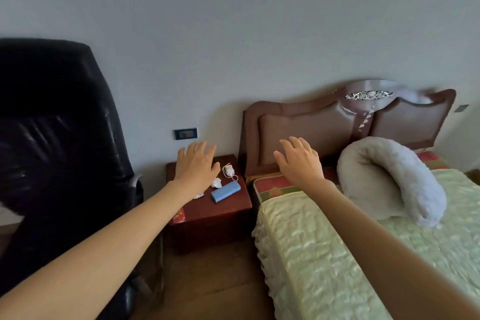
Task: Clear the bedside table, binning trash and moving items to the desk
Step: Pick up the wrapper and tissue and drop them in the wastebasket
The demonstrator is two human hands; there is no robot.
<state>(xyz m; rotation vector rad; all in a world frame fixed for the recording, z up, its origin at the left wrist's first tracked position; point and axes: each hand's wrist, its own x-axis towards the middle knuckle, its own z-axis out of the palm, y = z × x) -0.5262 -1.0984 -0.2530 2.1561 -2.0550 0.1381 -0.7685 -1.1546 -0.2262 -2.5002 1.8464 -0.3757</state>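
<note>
A dark red bedside table (228, 209) stands between a chair and a bed. On its top lie a blue oblong case (225, 191), a white charger with a coiled cord (229, 171), and crumpled white tissues (216, 182), with another scrap (199, 195) beside my left wrist. A red patterned packet (179, 215) sits at the table's front left corner. My left hand (196, 165) hovers over the table's left part with fingers spread, holding nothing. My right hand (298, 161) is stretched out in front of the headboard, fingers straight, empty.
A black leather office chair (59, 138) fills the left side, close to the table. The bed (363, 247) with a pale green cover and a grey rolled pillow (389, 179) lies at the right. A brown headboard (324, 125) stands against the wall. A wall socket (185, 134) is above the table.
</note>
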